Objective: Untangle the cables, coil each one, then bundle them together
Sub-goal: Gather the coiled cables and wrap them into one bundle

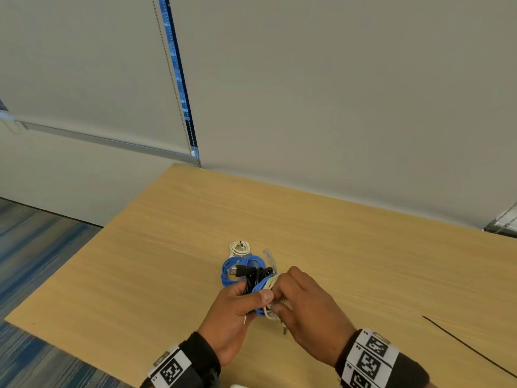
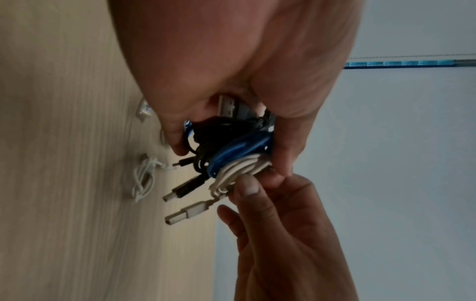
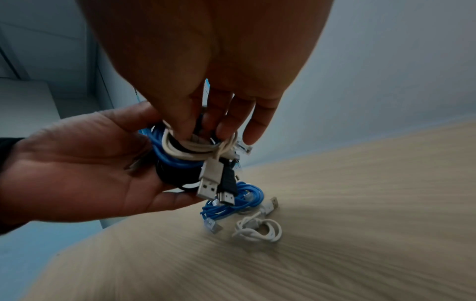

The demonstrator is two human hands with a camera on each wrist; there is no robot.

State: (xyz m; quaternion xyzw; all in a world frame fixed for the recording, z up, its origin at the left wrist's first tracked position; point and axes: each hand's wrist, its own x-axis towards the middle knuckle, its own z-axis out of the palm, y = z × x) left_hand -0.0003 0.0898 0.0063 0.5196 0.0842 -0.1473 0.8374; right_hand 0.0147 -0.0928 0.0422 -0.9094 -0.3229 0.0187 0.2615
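The left hand [image 1: 232,309] grips the stacked coils [image 1: 261,287] above the surface [image 1: 363,247]; the right hand [image 1: 305,306] pinches the beige cable [image 3: 188,149]. Judged light, limp and springy, so best held across all loops.

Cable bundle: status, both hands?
Left hand grips the bundle; right hand pinches its beige cable. Blue coil and white coil lie loose on table. Nothing blocking.

Blue cable coil [image 1: 233,271], black cable [image 1: 256,275], beige cable [image 1: 270,284], small white coil [image 1: 239,248], light wood-grain table [image 1: 335,247]
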